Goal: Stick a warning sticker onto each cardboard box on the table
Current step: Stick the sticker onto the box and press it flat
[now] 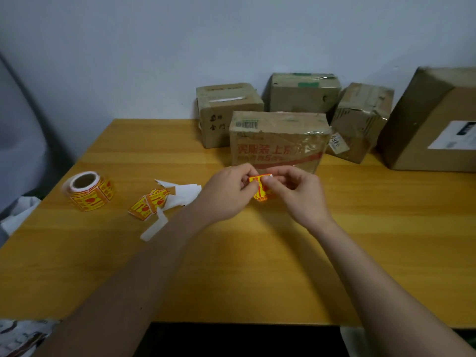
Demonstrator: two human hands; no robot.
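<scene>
A yellow-and-red warning sticker (260, 189) is pinched between my left hand (228, 194) and my right hand (296, 195), just above the table and in front of a flat cardboard box with red print (278, 143). Behind that box stand three small cardboard boxes: one with handwriting (224, 114), one with green tape (304, 92) and a taped, tilted one (360, 119). A large box with a white label (435, 119) fills the far right. The sticker roll (88, 190) stands at the left.
Torn-off stickers (148, 206) and white backing strips (180, 195) lie between the roll and my left hand on the yellow wooden table (257, 266). A wall rises directly behind the boxes. Crumpled paper (15, 215) lies off the table's left edge.
</scene>
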